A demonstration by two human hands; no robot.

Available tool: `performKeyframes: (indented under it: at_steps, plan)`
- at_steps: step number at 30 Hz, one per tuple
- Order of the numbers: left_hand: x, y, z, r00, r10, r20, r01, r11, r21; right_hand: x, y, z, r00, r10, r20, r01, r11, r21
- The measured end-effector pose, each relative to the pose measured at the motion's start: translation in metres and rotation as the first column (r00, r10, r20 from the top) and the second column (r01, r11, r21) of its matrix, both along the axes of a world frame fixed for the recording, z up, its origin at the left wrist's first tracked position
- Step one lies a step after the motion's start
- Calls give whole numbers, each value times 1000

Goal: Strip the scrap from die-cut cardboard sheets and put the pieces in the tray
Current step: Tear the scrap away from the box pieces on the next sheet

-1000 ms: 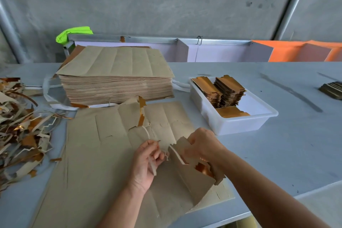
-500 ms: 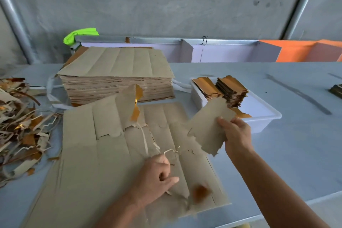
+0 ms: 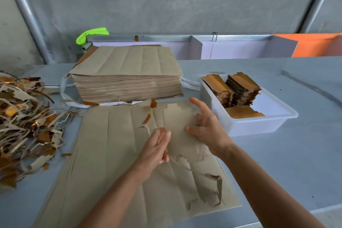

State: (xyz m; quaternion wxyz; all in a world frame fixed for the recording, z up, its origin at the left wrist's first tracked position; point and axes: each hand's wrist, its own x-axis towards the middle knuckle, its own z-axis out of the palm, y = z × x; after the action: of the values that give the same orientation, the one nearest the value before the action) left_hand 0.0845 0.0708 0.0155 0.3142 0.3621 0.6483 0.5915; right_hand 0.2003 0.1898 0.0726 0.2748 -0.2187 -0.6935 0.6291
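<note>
Two hands on scored kraft sheet (image 3: 118,153), left hand (image 3: 153,152) fingers straight, right hand (image 3: 207,127) fingers spread.

Packaging workshop — bare concrete wall (image 3: 166,2), stack of die-cut sheets (image 3: 127,79), scrap heap (image 3: 24,122), worktable (image 3: 296,163)

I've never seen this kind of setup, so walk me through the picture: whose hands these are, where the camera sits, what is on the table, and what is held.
No machine here: a person works bare-handed, filmed by a camera on their head looking down. On the grey table lies a die-cut cardboard sheet. Behind it is a tall stack of sheets. At the left is a scrap heap; at the right, a white tray holds finished pieces. The left hand rests on the sheet. The right hand, fingers spread, touches a loosened piece. Neither clearly grips anything.
</note>
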Motion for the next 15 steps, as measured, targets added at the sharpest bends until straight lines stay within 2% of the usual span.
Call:
performKeyframes:
  at_steps: [4,8,10,12,14,15]
  plan:
    - [-2,0,-9,1000,-13,16,11,994,109,-16,-10,-5,988,-153,7,153,983,-99]
    - [-9,-4,-10,999,-45,-12,46,997,62,-14,-11,-11,990,-96,104,104,992,-73]
    - [-12,-10,-9,978,-126,-166,119,992,-52,-8,-7,-11,983,-132,128,135,991,-17]
    - [-15,-22,-8,907,-238,-346,177,964,-198,1,4,-9,956,-256,146,246,966,80]
    - [-18,-34,-8,788,-362,-498,217,920,-327,13,16,-7,932,-321,167,301,944,134]
    - [-18,-39,-8,701,-408,-585,205,901,-383,18,20,-8,931,-323,171,304,944,129]
